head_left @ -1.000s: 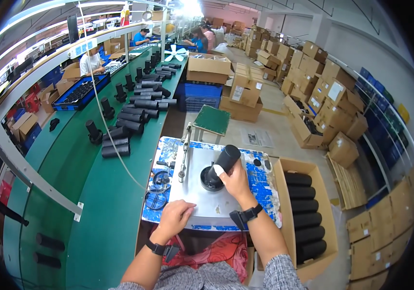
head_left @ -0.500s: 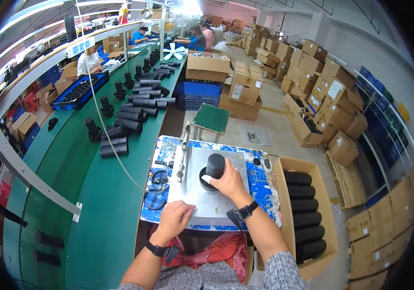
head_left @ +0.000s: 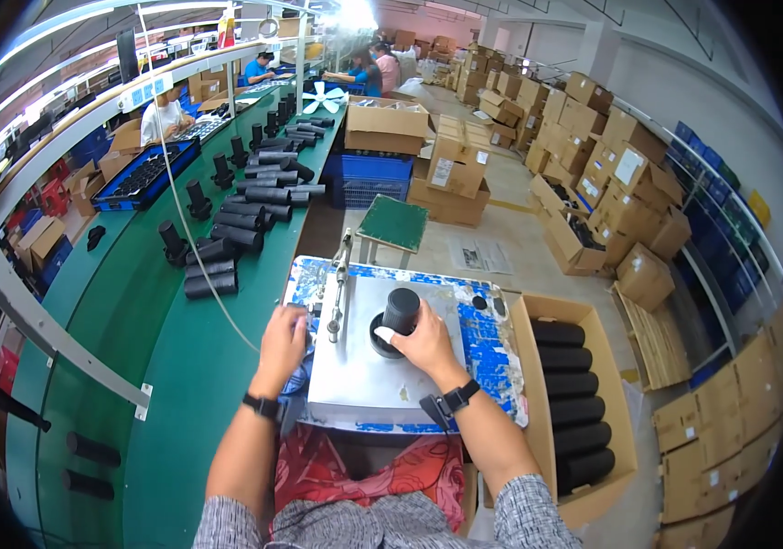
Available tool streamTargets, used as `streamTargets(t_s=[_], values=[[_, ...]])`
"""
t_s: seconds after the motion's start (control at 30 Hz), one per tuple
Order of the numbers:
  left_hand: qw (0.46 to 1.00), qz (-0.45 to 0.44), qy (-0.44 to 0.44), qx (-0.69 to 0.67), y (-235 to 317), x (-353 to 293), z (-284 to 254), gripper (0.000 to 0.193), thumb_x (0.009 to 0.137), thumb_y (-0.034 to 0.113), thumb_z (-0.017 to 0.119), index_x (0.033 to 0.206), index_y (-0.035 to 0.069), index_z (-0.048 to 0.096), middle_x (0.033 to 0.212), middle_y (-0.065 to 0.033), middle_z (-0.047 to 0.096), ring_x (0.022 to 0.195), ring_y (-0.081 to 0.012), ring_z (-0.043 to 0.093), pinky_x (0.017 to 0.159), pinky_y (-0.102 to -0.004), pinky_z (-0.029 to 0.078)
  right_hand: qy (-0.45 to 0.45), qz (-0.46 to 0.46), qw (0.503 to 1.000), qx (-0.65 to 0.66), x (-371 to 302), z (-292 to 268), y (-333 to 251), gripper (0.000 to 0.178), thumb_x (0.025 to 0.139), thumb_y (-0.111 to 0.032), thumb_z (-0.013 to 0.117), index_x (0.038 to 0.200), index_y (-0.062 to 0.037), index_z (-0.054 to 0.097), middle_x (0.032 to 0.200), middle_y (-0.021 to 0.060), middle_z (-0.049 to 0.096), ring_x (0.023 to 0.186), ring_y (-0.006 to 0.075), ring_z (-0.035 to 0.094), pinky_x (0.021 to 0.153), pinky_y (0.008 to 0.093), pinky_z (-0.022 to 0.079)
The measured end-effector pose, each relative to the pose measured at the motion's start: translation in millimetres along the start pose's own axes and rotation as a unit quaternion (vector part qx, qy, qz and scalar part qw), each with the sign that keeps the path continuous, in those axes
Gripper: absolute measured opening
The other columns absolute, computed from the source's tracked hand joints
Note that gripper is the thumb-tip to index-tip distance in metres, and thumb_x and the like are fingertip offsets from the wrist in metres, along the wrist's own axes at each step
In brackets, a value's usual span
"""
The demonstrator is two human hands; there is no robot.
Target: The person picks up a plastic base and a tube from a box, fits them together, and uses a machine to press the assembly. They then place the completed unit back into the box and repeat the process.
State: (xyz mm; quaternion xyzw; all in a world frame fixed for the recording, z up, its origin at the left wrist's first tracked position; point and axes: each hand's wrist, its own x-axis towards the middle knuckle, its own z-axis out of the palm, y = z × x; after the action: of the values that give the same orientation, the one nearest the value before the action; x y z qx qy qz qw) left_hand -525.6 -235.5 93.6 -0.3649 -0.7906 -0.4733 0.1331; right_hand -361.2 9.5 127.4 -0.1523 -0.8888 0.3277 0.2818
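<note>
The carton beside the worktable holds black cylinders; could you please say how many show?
6 black cylinders, in one row along the carton, far end to near end; more may be hidden underneath.

Bare metal plate (head_left: 355, 389) lies open on the near side of the black cylinder (head_left: 402, 309), a clear lane! To the left, the metal fixture (head_left: 339, 282) stands between the left hand (head_left: 282, 346) and that cylinder. Rightward, a strip of blue surface (head_left: 494, 361) sits open before the carton (head_left: 534, 389); a pale cord (head_left: 172, 174) crosses over the green surface (head_left: 181, 393).
</note>
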Motion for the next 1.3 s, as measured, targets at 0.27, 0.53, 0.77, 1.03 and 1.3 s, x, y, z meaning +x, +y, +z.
streamTargets(t_s=[0.27, 0.53, 0.77, 1.03, 1.3], values=[[0.981, -0.079, -0.146, 0.103, -111.2, 38.7, 37.3, 0.028, 0.102, 0.012, 0.057, 0.125, 0.000, 0.066, 0.129, -0.0227, 0.066, 0.119, -0.0436, 0.063, 0.104, -0.0481, 0.050, -0.016, 0.019, 0.999, 0.033, -3.8, -2.0, 2.0, 0.055, 0.074, -0.028, 0.088, 0.114, 0.0003, 0.063, 0.103, 0.0226, 0.071, 0.099, 0.0409, 0.069, 0.089, 0.0474, 0.056], [0.968, -0.109, -0.182, 0.135, -96.8, 39.8, 22.8, 0.034, 0.101, 0.009, 0.056, 0.133, 0.000, 0.063, 0.129, -0.0250, 0.065, 0.118, -0.0447, 0.062, 0.103, -0.0486, 0.050, 0.006, 0.001, 1.000, 0.016, -7.0, 8.1, 4.5, 0.054, 0.073, -0.027, 0.087, 0.115, -0.0009, 0.065, 0.101, 0.0212, 0.070, 0.096, 0.0415, 0.068, 0.088, 0.0472, 0.056], [0.989, -0.048, 0.055, -0.126, 83.5, -19.9, -53.3, 0.033, 0.098, 0.002, 0.059, 0.131, -0.003, 0.064, 0.111, -0.0121, 0.064, 0.087, -0.0224, 0.060, 0.079, -0.0313, 0.050, 0.252, 0.019, 0.942, 0.219, 26.3, -64.4, -18.7, 0.043, 0.091, -0.026, 0.081, 0.122, -0.0002, 0.064, 0.106, 0.0104, 0.073, 0.098, 0.0215, 0.069, 0.088, 0.0375, 0.056], [0.936, 0.164, 0.263, -0.168, 163.7, -114.2, -83.4, 0.033, 0.089, 0.012, 0.077, 0.121, 0.008, 0.069, 0.113, -0.0094, 0.068, 0.084, -0.0222, 0.060, 0.069, -0.0361, 0.047, 0.024, -0.455, 0.888, -0.063, -73.2, -57.7, -162.5, 0.048, 0.077, -0.026, 0.089, 0.118, -0.0131, 0.066, 0.128, 0.0140, 0.067, 0.092, 0.0225, 0.064, 0.079, 0.0412, 0.046], [0.963, 0.253, 0.088, -0.023, 105.2, -161.6, -116.6, 0.041, 0.086, 0.028, 0.078, 0.121, 0.013, 0.066, 0.115, -0.0039, 0.069, 0.077, -0.0210, 0.061, 0.065, -0.0360, 0.046, 0.081, -0.309, 0.941, -0.110, -129.4, -33.2, -95.8, 0.028, 0.076, -0.010, 0.081, 0.100, -0.0082, 0.065, 0.120, 0.0178, 0.063, 0.102, 0.0356, 0.062, 0.085, 0.0468, 0.047]])
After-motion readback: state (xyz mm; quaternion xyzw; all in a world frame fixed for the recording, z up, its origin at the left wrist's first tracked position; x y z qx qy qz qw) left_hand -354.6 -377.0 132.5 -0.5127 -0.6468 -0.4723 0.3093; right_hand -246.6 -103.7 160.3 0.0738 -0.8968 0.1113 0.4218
